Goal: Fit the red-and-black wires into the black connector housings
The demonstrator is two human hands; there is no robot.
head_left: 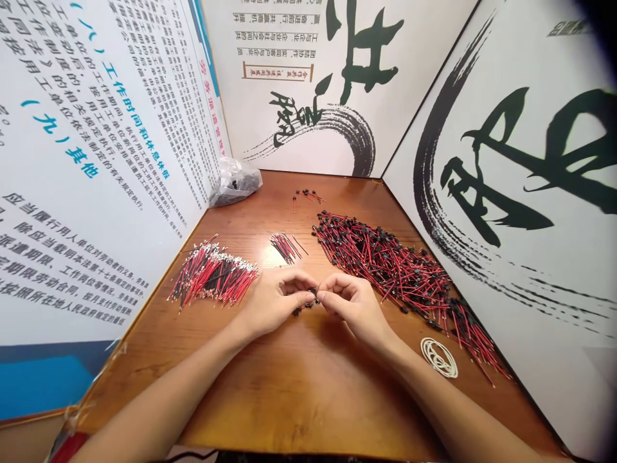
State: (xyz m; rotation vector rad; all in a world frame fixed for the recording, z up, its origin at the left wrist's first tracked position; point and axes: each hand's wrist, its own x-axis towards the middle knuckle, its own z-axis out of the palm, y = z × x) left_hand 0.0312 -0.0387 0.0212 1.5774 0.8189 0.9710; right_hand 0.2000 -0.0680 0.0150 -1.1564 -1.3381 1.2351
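Observation:
My left hand (276, 301) and my right hand (355, 305) meet over the middle of the table, thumbs and forefingers pinched. Between the fingertips sits a small black connector piece (313, 292), mostly covered; any wire in it is hidden. Several small black connectors (303, 310) lie on the wood just below the fingertips. Left of my left hand is a pile of loose red and black wires (212, 273) with whitish metal ends. A smaller bunch of such wires (285, 247) lies beyond it. Past my right hand spreads a large heap of red and black wires with black connectors (380, 257).
The brown wooden table (289, 399) is walled by printed panels on three sides. A clear plastic bag (236, 182) with dark parts sits at the back left. A few wired connectors (308, 195) lie at the back. A coil of cream cord (439, 357) rests near my right forearm.

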